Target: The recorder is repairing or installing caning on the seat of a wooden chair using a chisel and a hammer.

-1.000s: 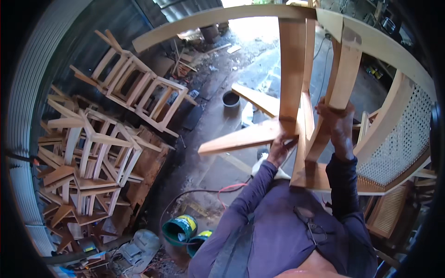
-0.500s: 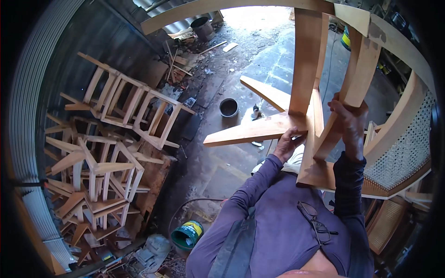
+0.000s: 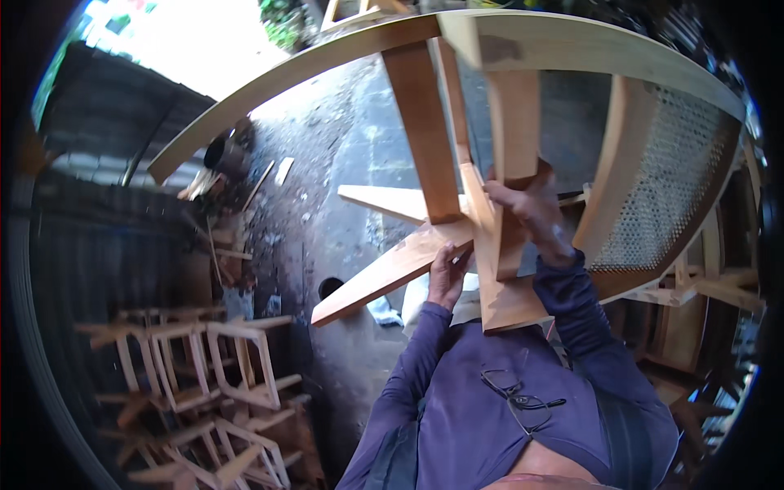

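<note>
While right grip (image 3: 532, 204) holds, chair (image 3: 514, 114) slants.

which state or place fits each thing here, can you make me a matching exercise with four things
1. glasses
2. woven panel
3. left hand
4. right hand

A. holding a tapered leg
B. full of small holes
C. gripping a post
D. on the purple shirt

Pairs: 1-D, 2-B, 3-A, 4-C

Frames (image 3: 270, 367) left of chair (image 3: 516, 122)
</note>
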### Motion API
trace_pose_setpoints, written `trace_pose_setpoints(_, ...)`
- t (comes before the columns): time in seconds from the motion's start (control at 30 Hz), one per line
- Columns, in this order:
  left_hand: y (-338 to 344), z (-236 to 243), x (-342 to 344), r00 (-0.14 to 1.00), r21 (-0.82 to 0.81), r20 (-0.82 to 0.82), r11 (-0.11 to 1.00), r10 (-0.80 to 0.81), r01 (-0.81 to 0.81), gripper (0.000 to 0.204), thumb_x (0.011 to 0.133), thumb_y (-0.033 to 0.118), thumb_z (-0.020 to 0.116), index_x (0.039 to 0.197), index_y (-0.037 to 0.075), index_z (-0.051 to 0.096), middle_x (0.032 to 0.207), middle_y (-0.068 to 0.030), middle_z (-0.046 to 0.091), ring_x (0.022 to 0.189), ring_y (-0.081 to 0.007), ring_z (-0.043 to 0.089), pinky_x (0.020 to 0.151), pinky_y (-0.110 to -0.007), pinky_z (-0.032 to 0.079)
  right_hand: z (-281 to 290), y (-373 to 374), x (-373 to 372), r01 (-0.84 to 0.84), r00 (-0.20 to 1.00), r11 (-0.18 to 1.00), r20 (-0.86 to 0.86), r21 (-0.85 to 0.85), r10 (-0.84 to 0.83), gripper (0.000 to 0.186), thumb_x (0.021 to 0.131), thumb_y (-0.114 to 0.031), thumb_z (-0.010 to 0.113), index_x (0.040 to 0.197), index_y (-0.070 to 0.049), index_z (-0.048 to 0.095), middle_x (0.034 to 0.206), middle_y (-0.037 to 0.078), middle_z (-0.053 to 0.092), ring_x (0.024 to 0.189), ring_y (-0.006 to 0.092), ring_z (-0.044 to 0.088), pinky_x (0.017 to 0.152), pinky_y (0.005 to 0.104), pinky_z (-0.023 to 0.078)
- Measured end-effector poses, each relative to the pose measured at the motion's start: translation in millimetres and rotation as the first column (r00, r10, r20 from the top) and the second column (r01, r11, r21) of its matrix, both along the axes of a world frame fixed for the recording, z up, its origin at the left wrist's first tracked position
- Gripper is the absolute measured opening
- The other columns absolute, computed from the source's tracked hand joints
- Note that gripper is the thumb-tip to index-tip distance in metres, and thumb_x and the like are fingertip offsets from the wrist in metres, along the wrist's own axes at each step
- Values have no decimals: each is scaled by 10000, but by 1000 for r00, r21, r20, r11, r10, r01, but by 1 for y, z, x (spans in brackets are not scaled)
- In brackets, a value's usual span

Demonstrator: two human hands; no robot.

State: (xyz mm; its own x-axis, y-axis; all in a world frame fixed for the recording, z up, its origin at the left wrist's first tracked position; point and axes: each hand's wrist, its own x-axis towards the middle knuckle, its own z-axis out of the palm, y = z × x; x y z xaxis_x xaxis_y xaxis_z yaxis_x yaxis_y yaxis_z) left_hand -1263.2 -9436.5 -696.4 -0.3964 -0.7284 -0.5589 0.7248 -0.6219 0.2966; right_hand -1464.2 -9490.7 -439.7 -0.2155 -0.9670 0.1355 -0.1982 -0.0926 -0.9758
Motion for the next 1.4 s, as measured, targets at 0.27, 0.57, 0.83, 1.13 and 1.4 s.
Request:
trace_pose_setpoints(0.27, -224, 15, -133, 994, -11, 17, 995, -104, 104, 301, 1057, 272, 672, 1245, 40, 713, 1332, -137, 723, 1316, -299, 634, 1201, -439, 475, 0, -219, -144, 155, 964, 984, 205, 86, -169, 581, 778, -142, 862, 1309, 8, 677, 1137, 132, 771, 1061, 217, 734, 968, 374, 593)
trace_pose_setpoints(0.57, -469, 106, -204, 957, -216, 77, 933, -278, 289, 461, 998, 396, 741, 1264, 20, 725, 1362, -186, 712, 1350, -323, 615, 1233, -461, 450, 69, -440, -226, 280, 954, 953, 73, 117, -289, 610, 804, -184, 853, 1345, 6, 645, 1182, 193, 770, 1126, 286, 738, 1036, 376, 542)
trace_pose_setpoints(0.83, -795, 105, -259, 900, -179, 79, 882, -429, 436, 295, 1028, 334, 716, 1164, 72, 731, 1317, -171, 737, 1312, -343, 637, 1200, -470, 476, 93, -721, -289, 473, 847, 881, 271, 9, -457, 413, 785, -100, 792, 1172, -25, 668, 972, 21, 667, 872, 133, 611, 821, 332, 524)
trace_pose_setpoints(1.13, -1062, 242, -403, 925, -325, 138, 866, -353, 379, 407, 1040, 440, 669, 1229, 83, 720, 1269, -117, 749, 1216, -306, 674, 1127, -514, 480, 160, -899, -378, 605, 712, 787, 526, -123, -465, 308, 769, -44, 838, 1042, -38, 697, 937, 32, 709, 843, 141, 696, 791, 325, 576)
trace_pose_setpoints(1.4, -1291, 337, -617, 817, -818, 494, -160, 298, 553, 187, 1000, 61, 596, 1088, -2, 748, 1055, -142, 761, 1004, -289, 714, 940, -440, 566, 232, -984, -561, 707, 684, 513, 658, -487, -317, 229, 866, -138, 817, 991, -1, 682, 880, 84, 698, 830, 229, 703, 873, 435, 598)
